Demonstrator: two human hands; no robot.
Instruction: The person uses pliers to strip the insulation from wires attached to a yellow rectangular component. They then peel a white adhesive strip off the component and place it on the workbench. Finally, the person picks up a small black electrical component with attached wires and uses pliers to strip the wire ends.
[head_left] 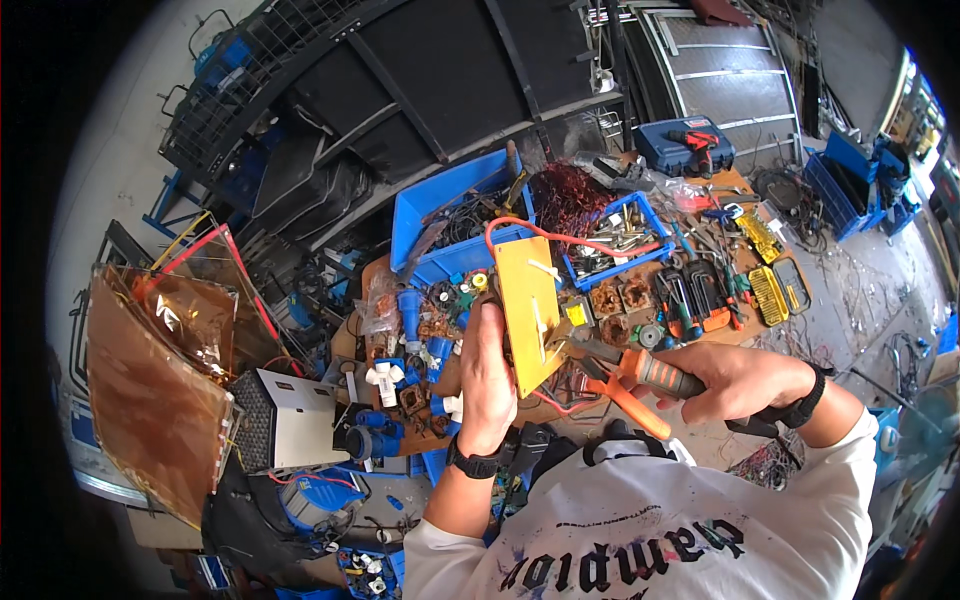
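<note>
1. Holding up, above the middle of the tabletop, a yellow panel, flat and steeply tilted, with small pale strips on its face.
2. Grasping its left edge with the left hand, closed around that side, thumb pointing upward, other fingers mostly hidden from view.
3. Gripping pliers in the right hand, fingers curled around the grey-and-orange upper handle, with the orange lower handle spread well away from it.
4. Pointing the tool's head leftward, close to the panel's lower right edge; hard to make out whether touching.
5. Arching from behind the panel's top toward the right: a red cord, passing over a small blue tray of metal pieces.
6. Standing beyond the panel: a large blue bin with dark cables inside, and just beside it a tangle of dark red wire.
7. Lying left of the left hand: a white tee fitting and assorted blue plastic parts.
8. Spread to the right: hex keys and an open yellow case.
9. Resting at the far right corner: a red drill against a blue toolcase.
10. Leaning farther left: a large brown sheet.
</note>
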